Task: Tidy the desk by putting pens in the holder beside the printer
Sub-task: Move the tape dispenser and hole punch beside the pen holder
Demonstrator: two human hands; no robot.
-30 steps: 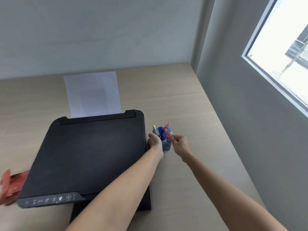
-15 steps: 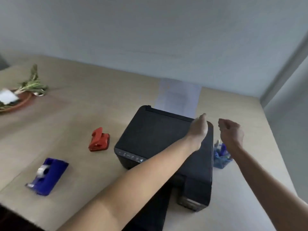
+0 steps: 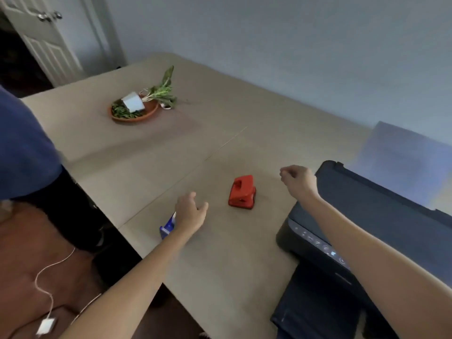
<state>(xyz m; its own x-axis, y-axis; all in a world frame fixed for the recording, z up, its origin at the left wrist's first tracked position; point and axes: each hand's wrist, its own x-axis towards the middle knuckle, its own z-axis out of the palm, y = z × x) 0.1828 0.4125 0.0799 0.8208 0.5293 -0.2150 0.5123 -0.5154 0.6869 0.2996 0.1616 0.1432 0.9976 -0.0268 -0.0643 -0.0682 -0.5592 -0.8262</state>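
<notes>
Pens and holder lie out of frame; left hand (image 3: 189, 211) loosely open, right hand (image 3: 299, 181) curled empty, mid-frame beside printer (image 3: 367, 216).

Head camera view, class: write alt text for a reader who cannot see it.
Two bare hands hover over a beige desk: the left hand open above a blue tape dispenser, the right hand loosely curled between a red hole punch and a black printer.

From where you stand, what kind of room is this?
Probably a home office or study: a black printer loaded with paper sits on a long wooden desk, with a red hole punch nearby and a panelled door behind.
</notes>
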